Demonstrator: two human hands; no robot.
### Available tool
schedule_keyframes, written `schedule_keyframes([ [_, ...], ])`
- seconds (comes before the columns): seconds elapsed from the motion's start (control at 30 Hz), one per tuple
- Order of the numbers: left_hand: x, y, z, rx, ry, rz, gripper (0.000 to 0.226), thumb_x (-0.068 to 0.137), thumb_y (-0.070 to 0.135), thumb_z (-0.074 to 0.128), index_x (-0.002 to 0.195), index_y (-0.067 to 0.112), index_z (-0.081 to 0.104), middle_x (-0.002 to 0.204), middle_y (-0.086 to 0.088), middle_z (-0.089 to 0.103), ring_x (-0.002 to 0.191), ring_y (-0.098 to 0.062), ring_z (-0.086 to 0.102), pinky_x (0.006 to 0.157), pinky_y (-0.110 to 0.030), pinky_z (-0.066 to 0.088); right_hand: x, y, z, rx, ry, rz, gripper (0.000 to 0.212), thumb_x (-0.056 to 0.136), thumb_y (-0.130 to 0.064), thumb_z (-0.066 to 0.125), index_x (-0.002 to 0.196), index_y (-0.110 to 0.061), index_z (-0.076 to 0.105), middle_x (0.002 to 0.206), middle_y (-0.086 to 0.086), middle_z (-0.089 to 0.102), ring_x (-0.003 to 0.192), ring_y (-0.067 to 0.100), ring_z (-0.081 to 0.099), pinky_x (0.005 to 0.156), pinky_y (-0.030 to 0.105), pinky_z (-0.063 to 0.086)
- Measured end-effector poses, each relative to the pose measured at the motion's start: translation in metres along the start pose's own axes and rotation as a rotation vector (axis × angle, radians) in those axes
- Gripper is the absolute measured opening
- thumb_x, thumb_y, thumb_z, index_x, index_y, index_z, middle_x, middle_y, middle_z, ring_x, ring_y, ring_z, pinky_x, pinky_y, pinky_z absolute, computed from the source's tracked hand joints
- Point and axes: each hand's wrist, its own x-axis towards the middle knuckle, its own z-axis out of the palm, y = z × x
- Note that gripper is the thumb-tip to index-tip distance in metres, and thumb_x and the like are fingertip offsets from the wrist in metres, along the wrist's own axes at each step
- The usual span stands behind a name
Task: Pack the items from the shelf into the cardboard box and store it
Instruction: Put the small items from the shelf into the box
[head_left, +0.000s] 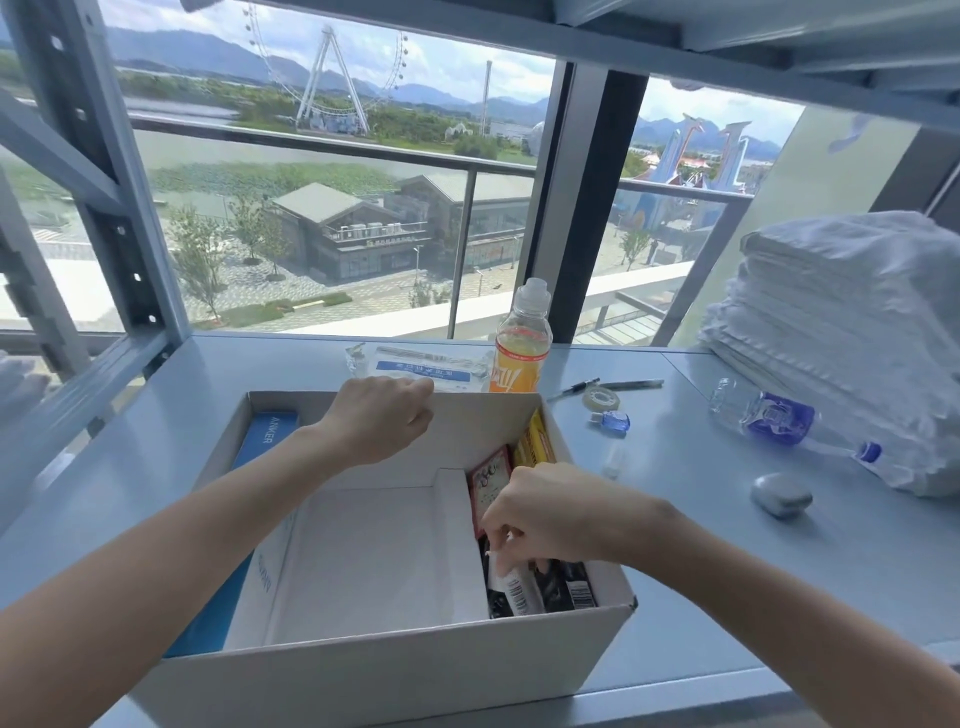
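Head cam, watching from my remote seat: the cardboard box (389, 675) sits open on the grey shelf (727, 561). Far left inside it, a blue Anker box (265, 441) stands against the wall. My left hand (382, 415) has its fingers curled over the box's far rim, gripping it. Just behind that, a clear plastic packet (426, 364) lies flat and an orange drink bottle (522, 348) stands upright. My right hand (545, 519) is down in the box's right side, fingertips pinching a small white tube (517, 587) with a barcode, near a red pack (488, 488) and a yellow pack (532, 441). Out on the shelf to the right: pens (576, 388), a tape roll (600, 399), a tiny blue bottle (613, 420), a water bottle (779, 415) on its side, a grey pebble-shaped thing (782, 493), and stacked white towels (852, 332).
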Motion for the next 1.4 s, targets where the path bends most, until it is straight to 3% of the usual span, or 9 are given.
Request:
schedule_keyframes([
  [0.2,0.001,-0.001,0.001,0.005,-0.003,0.007,0.019,0.094,0.031,0.036,0.088,0.013,0.042,0.088,-0.003,0.061,0.074,-0.025,0.055,0.054,-0.028,0.030,-0.003,0.005,0.007,-0.143,0.283,-0.051,0.020,0.081,-0.038,0.066,0.079,-0.018,0.066,0.076,0.001,0.068,0.061,0.020,0.049,0.058,0.025,0.030],
  [0.47,0.000,0.000,0.000,-0.013,0.003,0.000,0.018,0.093,0.029,0.037,0.084,0.014,0.039,0.083,-0.003,0.059,0.064,-0.021,0.046,0.054,-0.029,0.033,-0.002,0.011,0.009,-0.010,0.201,-0.093,0.021,0.081,-0.033,0.066,0.073,-0.015,0.073,0.068,-0.003,0.064,0.070,0.017,0.050,0.059,0.018,0.037],
  [0.53,0.001,0.000,0.000,-0.010,0.010,0.003,0.018,0.093,0.029,0.037,0.084,0.014,0.039,0.083,-0.003,0.059,0.065,-0.021,0.047,0.054,-0.028,0.033,-0.005,0.017,0.003,0.050,0.283,-0.109,0.022,0.083,-0.032,0.066,0.071,-0.016,0.071,0.065,-0.010,0.061,0.069,0.009,0.039,0.057,0.009,0.026],
  [0.77,0.002,-0.003,0.005,0.005,0.008,0.008,0.019,0.093,0.032,0.037,0.085,0.016,0.040,0.084,-0.001,0.061,0.072,-0.023,0.055,0.054,-0.028,0.031,-0.026,0.090,0.006,0.344,0.785,0.240,0.026,0.085,-0.026,0.065,0.062,-0.022,0.052,0.053,-0.012,0.048,0.050,0.006,0.043,0.054,0.015,0.035],
  [0.9,0.003,-0.005,0.006,0.004,0.022,0.014,0.019,0.093,0.033,0.037,0.084,0.016,0.041,0.082,-0.001,0.061,0.070,-0.023,0.055,0.053,-0.028,0.032,-0.011,0.148,0.041,0.249,0.512,0.576,0.012,0.088,-0.018,0.058,0.078,-0.016,0.066,0.082,-0.003,0.063,0.076,0.018,0.055,0.067,0.030,0.044],
  [0.97,0.003,-0.006,0.007,0.005,0.024,0.017,0.020,0.093,0.033,0.037,0.085,0.015,0.042,0.082,0.000,0.061,0.069,-0.022,0.056,0.052,-0.028,0.033,-0.004,0.170,0.061,0.201,0.349,0.622,0.026,0.089,-0.007,0.051,0.104,-0.019,0.068,0.121,-0.002,0.061,0.108,0.019,0.054,0.085,0.031,0.044],
  [1.03,0.003,-0.006,0.007,0.004,0.025,0.020,0.020,0.092,0.033,0.038,0.085,0.015,0.043,0.081,0.000,0.062,0.069,-0.022,0.056,0.052,-0.027,0.035,0.000,0.185,0.076,0.160,0.227,0.633,0.046,0.086,0.000,0.045,0.120,-0.027,0.061,0.138,-0.008,0.049,0.127,0.016,0.041,0.089,0.031,0.042],
  [1.3,0.003,-0.007,0.007,0.012,0.043,0.031,0.020,0.092,0.033,0.038,0.086,0.015,0.045,0.078,0.001,0.061,0.064,-0.020,0.054,0.051,-0.026,0.033,0.009,0.192,0.097,-0.142,0.099,0.622,0.033,0.089,-0.008,0.046,0.116,-0.024,0.054,0.119,0.000,0.053,0.107,0.024,0.054,0.071,0.030,0.042],
  [1.4,0.004,-0.007,0.007,0.003,0.044,0.037,0.020,0.092,0.033,0.038,0.086,0.015,0.045,0.076,0.001,0.060,0.062,-0.019,0.051,0.050,-0.026,0.030,-0.003,0.177,0.072,0.050,0.357,0.620,0.026,0.082,-0.020,0.061,0.108,-0.023,0.062,0.109,-0.004,0.057,0.092,0.023,0.060,0.073,0.028,0.043],
])
